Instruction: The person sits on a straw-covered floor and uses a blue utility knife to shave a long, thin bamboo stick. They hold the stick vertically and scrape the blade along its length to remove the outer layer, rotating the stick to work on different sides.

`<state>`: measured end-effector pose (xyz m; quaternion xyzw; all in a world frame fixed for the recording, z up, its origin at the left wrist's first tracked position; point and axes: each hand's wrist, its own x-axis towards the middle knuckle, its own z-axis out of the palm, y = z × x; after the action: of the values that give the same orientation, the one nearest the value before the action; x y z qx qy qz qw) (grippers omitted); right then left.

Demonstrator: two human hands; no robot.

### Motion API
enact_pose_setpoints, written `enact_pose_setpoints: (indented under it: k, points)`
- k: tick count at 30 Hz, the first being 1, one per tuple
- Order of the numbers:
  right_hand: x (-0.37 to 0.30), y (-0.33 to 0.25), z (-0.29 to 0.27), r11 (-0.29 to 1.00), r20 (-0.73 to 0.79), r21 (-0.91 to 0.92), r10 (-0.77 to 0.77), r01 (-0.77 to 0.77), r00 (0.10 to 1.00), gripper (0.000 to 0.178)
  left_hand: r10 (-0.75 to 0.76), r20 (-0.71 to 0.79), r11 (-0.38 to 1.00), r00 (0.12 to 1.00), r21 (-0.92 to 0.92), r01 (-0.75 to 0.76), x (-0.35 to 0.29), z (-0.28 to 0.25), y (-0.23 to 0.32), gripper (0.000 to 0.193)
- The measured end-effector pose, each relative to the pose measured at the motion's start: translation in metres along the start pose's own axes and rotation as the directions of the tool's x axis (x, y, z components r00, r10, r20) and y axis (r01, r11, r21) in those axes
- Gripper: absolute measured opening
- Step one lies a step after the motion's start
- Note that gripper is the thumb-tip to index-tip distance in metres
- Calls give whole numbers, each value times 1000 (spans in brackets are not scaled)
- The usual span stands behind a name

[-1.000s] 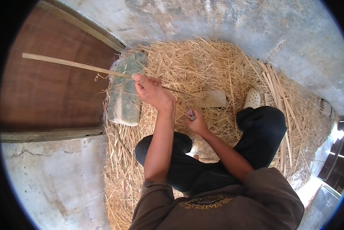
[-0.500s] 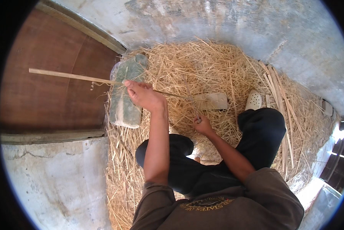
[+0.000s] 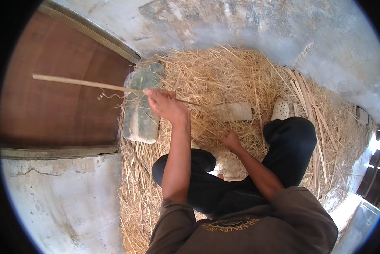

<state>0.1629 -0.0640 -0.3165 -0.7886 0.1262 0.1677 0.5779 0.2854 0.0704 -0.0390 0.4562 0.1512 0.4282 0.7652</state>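
Note:
My left hand (image 3: pixel 166 104) is closed round a long, thin wooden strip (image 3: pixel 84 82). The pale end reaches left, past a dull green padded slab, and the thinner end slopes down to the right, toward a pale block (image 3: pixel 236 111). A curled shaving (image 3: pixel 109 96) hangs below the strip, left of the hand. My right hand (image 3: pixel 230 140) is a closed fist, low between my knees and just below the block. The slim, knife-like tool seen in it a moment ago is smeared or hidden against the straw now.
Loose straw or shavings (image 3: pixel 215 70) cover the floor. The green slab (image 3: pixel 142 114) lies at left, beside a brown panel (image 3: pixel 67 63). Several long wooden strips (image 3: pixel 310 106) lie at right, near my pale clog (image 3: pixel 280 110). A stained wall (image 3: pixel 262 25) curves round the back.
My right hand has moved slightly right and down, and its slim tool no longer shows. My left hand sits slightly further right on the strip. The curled shaving looks longer.

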Motion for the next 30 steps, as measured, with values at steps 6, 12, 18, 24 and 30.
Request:
enact_pose_setpoints:
  k: [6,12,18,24,30]
  points:
    - [-27,-83,-4,971,121,22,-241,240,963,34,-171,362,936,916,-230,265,15,-26,-8,57]
    - [-20,-39,2,996,48,1,-93,93,994,33,-234,471,923,851,-169,347,30,-29,-5,62]
    - [-47,-105,-1,902,44,67,-429,426,902,34,-287,519,932,805,-45,361,27,-44,-3,58]
    - [-8,-50,9,980,57,72,-191,187,980,28,-286,450,930,846,-81,357,30,-32,2,56]
    - [-4,-24,32,970,-52,10,-243,244,969,29,-236,281,958,930,-95,272,3,-20,1,56]
